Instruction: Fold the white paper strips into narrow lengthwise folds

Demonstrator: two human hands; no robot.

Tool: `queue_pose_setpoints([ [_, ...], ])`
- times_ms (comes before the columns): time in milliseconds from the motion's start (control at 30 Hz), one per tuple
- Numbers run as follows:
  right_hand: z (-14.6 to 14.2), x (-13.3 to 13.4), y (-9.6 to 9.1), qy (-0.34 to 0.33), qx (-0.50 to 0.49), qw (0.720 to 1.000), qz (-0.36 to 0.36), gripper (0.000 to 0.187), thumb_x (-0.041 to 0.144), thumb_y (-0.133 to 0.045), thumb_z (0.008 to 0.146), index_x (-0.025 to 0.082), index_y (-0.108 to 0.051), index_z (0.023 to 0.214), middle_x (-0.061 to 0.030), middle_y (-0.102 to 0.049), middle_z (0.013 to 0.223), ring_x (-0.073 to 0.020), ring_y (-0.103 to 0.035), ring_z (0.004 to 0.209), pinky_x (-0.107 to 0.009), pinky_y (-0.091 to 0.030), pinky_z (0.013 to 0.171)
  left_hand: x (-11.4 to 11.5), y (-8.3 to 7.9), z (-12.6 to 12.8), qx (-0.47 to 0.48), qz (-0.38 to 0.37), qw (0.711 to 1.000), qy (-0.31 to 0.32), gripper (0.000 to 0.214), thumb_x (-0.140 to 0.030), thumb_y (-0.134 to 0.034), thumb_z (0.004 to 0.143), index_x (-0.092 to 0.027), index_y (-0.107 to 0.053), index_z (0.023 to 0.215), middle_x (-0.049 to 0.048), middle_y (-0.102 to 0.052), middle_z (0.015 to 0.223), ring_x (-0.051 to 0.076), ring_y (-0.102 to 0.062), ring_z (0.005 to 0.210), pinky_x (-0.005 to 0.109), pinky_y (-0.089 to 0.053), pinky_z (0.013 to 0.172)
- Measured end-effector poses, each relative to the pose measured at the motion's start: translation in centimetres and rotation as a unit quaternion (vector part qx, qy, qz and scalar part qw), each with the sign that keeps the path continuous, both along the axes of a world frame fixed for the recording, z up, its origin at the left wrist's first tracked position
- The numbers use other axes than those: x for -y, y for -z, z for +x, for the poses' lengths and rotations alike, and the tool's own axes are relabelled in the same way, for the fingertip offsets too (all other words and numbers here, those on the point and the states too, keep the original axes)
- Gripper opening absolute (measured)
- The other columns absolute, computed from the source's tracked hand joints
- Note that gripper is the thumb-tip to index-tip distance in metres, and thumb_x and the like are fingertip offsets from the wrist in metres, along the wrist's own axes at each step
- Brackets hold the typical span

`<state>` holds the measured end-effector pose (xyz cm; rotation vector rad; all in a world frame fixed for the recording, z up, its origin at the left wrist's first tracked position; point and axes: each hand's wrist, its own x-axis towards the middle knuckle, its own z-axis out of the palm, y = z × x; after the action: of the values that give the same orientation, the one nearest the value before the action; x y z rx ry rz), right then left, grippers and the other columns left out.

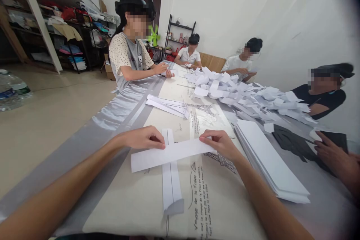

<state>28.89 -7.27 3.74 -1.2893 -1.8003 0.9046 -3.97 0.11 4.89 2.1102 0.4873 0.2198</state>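
A white paper strip [160, 157] lies slantwise between my hands, above the table. Its upper edge near the middle is pinched by the fingers of my left hand [144, 137]. My right hand [221, 142] is closed on the strip's right end, thumb and fingers together. Beneath it, running lengthwise, is a second paper strip [171, 183] with a dark line along it and a folded, greyish near end. The held strip crosses over this one and hides part of it; whether they touch I cannot tell.
Long white sheets are stacked [267, 157] to the right. Several lined strips [165, 105] lie farther ahead. A big heap of paper pieces [225, 90] covers the table's far right. Several co-workers sit or stand around the printed tablecloth [126, 202]; one co-worker's hand [332, 153] is at right.
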Motion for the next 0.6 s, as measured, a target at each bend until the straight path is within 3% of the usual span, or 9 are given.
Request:
queue_pose_setpoints([
  [200, 3.4, -0.3, -0.6, 0.036, 0.031, 0.999, 0.025, 0.033, 0.052, -0.07, 0.088, 0.02, -0.077, 0.084, -0.0057, -0.069, 0.081, -0.0166, -0.051, 0.066, -0.032, -0.04, 0.059, -0.6, 0.2, -0.5, -0.015, 0.01, 1.0, -0.01, 0.039, -0.047, -0.058, 0.092, -0.013, -0.071, 0.078, 0.0006, -0.053, 0.067, 0.012, -0.04, 0.062, 0.025, -0.031, 0.056],
  [433, 5.0, -0.2, -1.0, 0.025, 0.022, 0.999, 0.012, 0.032, 0.05, -0.072, 0.087, 0.019, -0.076, 0.083, -0.0058, -0.069, 0.082, -0.0165, -0.052, 0.068, -0.03, -0.041, 0.058, -1.2, 0.3, -1.1, -0.016, 0.015, 1.0, -0.012, 0.038, -0.046, -0.059, 0.093, -0.012, -0.07, 0.08, 0.0017, -0.059, 0.073, 0.013, -0.047, 0.067, 0.024, -0.037, 0.062],
  [600, 5.7, -0.2, -0.7, 0.073, 0.014, 0.997, 0.017, 0.029, 0.049, -0.073, 0.086, 0.02, -0.077, 0.081, -0.0023, -0.066, 0.077, -0.0111, -0.044, 0.055, -0.027, -0.037, 0.046, -2.0, 0.1, -2.5, -0.016, 0.017, 0.997, -0.07, 0.042, -0.052, -0.06, 0.091, -0.014, -0.07, 0.076, 0.0016, -0.061, 0.069, 0.012, -0.048, 0.061, 0.022, -0.037, 0.055],
])
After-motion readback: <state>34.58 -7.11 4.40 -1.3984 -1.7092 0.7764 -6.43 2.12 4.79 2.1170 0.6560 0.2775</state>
